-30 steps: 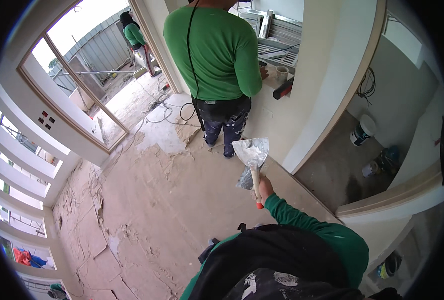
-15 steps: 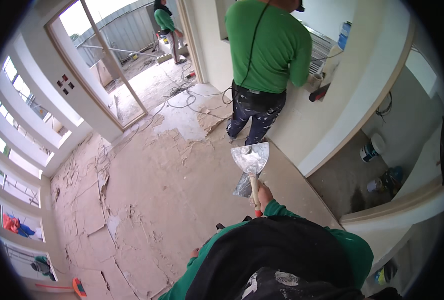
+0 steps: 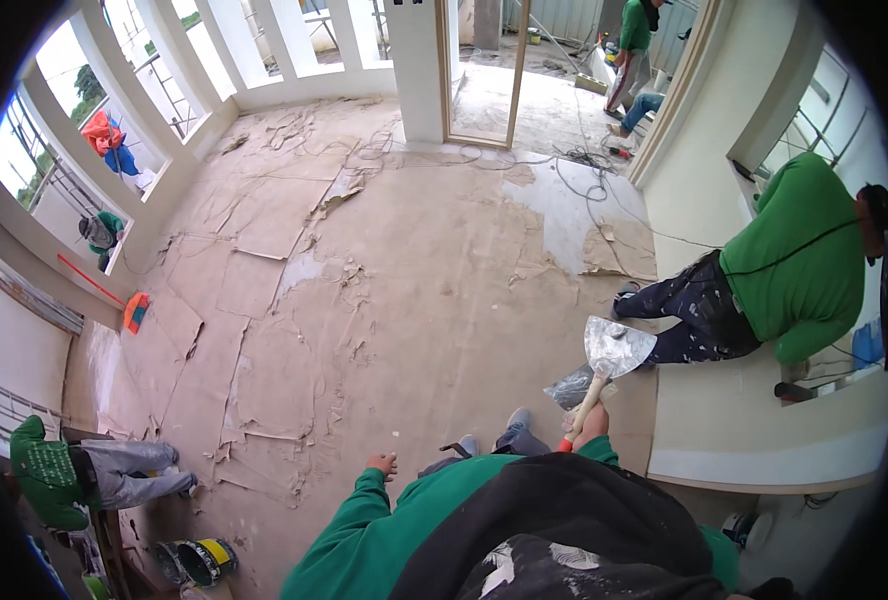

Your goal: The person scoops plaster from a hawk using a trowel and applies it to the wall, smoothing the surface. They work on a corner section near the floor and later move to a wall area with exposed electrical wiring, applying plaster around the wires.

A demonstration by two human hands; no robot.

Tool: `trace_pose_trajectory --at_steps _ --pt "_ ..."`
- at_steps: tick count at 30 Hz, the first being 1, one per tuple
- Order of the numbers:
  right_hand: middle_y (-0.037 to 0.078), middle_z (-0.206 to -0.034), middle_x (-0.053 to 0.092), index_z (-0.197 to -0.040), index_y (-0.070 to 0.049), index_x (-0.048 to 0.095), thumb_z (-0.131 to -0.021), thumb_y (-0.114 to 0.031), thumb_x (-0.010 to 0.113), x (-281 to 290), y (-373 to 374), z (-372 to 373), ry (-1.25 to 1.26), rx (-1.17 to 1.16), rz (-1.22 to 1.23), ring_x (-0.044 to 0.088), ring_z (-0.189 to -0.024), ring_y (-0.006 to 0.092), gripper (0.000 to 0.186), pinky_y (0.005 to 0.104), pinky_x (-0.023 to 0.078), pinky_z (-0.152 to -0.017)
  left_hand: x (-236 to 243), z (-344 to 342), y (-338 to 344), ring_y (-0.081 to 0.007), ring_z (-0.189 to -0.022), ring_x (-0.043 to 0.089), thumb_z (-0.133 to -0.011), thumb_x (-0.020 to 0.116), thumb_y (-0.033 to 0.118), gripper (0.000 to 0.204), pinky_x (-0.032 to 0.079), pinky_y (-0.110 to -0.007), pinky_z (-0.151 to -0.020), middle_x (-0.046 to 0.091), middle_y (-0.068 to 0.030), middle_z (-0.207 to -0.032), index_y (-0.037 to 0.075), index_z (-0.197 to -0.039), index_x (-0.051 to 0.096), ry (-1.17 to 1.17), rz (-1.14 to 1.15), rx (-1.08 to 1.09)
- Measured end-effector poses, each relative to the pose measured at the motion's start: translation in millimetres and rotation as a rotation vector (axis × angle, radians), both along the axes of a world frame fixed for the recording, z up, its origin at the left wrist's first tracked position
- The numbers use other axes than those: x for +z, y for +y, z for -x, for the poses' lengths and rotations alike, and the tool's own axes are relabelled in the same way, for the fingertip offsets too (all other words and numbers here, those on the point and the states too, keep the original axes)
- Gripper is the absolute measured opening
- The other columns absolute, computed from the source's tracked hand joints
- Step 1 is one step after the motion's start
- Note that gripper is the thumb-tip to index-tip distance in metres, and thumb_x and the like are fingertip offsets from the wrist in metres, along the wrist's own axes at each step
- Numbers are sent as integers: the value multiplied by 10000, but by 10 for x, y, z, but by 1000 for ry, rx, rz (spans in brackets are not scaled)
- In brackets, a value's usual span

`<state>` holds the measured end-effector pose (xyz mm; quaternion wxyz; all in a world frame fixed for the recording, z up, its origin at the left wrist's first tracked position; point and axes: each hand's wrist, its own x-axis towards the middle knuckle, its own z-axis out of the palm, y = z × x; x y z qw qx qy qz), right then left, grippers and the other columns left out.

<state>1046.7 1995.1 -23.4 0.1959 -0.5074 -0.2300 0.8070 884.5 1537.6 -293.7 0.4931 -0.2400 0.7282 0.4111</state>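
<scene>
My right hand [image 3: 592, 424] is wrapped round the pale handle of a wide putty knife [image 3: 619, 346], held in front of my body. Whitish paste smears its flared metal blade, and the handle ends in a red tip. Beneath it a second, greyish blade [image 3: 570, 388] sticks out to the left; whether the same hand grips it is hidden. To the left of my body hangs my left hand [image 3: 382, 464], holding nothing, its fingers loosely apart above the floor.
Torn brown paper [image 3: 394, 300] covers the floor, with cables [image 3: 589, 165] near the doorway. A co-worker in green [image 3: 794, 255] stands at the right wall; another [image 3: 59, 470] bends at lower left beside a black bucket [image 3: 209, 560]. An orange broom [image 3: 136, 312] leans by the window openings.
My view has swung left, so the co-worker and doorway now sit farther right. The lower-left co-worker and bucket have come into sight. My left hand shows more fully; the putty knife stays in my right.
</scene>
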Motion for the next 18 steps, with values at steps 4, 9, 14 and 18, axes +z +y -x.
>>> trace_pose_trajectory --at_steps 4,9,14,18 --pt "47 -602 381 -823 -127 401 -974 -364 386 -122 137 781 16 148 38 430 -435 180 281 318 325 -373 -39 -149 -321 -215 -715 663 -909 628 323 309 535 -378 -567 675 -85 -894 57 -1057 579 -71 13 192" --pt "68 -613 437 -868 -137 442 -979 -362 392 -303 306 2013 0 397 41 460 -431 190 256 331 342 -360 137 -163 -269 -225 -732 668 -907 626 318 307 537 -383 -569 673 -91 -898 52 -1054 579 -62 51 358" --pt "56 -623 443 -896 -136 465 -979 -396 410 -207 465 3298 54 624 39 470 -433 190 279 330 342 -357 408 153 208 -230 -739 669 -907 621 322 318 535 -382 -562 669 -94 -905 50 -1063 575 34 59 434" --pt "50 -664 419 -891 -152 419 -1002 -382 369 -37 609 4134 122 789 20 472 -475 180 260 324 346 -376 509 534 594 -234 -745 669 -907 617 326 326 533 -382 -557 666 -96 -911 47 -1071 572 111 42 471"
